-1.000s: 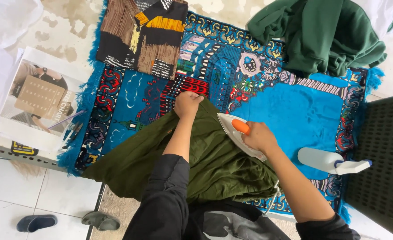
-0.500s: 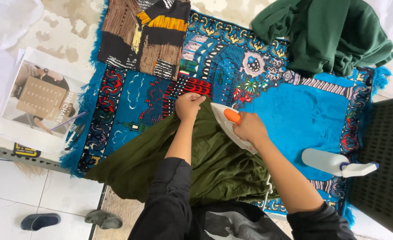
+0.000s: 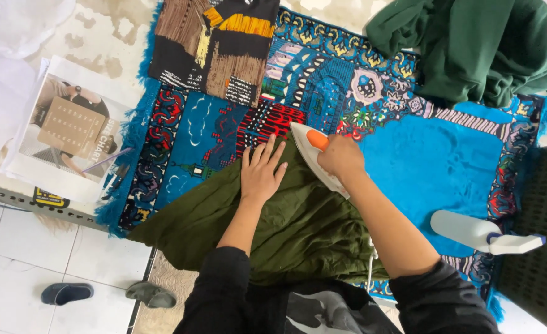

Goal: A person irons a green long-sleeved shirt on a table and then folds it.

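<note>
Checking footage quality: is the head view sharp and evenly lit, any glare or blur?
Head view: soft, even daylight, no hard shadows; sharp on the olive green cloth and white iron with orange handle; pale floor top left slightly washed out.

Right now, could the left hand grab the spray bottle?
Probably not easily. The left hand lies flat on the green cloth, and the right arm with the iron lies between it and the spray bottle.

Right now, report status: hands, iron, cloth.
Left hand flat on olive cloth. Right hand grips iron at cloth's top edge. Spray bottle off right, apart.
</note>
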